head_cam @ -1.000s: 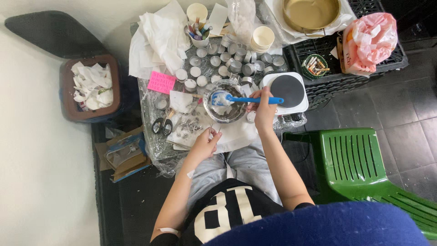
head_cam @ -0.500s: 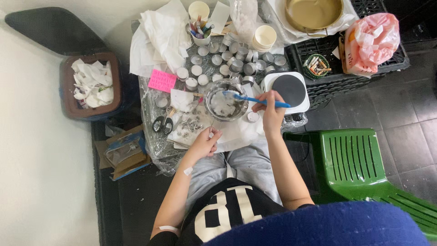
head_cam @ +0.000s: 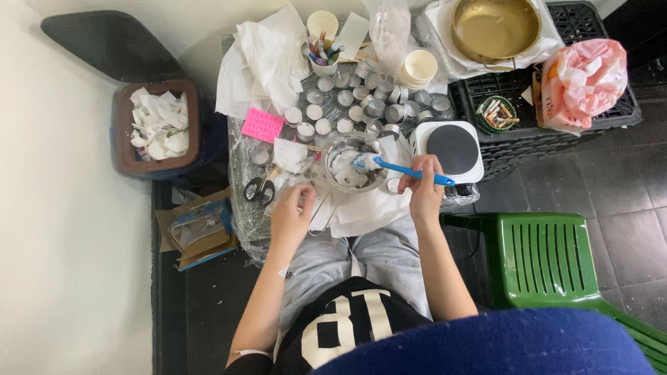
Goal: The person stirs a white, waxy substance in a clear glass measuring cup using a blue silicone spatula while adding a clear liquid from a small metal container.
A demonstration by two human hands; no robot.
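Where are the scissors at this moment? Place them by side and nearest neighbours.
In the head view, the scissors lie on the low table's left part, just beyond the left hand and left of the metal bowl.

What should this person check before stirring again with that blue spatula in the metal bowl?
1. Right hand grips blue spatula: ok.
2. Spatula head inside the metal bowl: ok.
3. Left hand steadying the bowl: not ok, it is beside it, apart.
4. Scissors away from the hands: ok.
5. Hot plate switched off: cannot tell.
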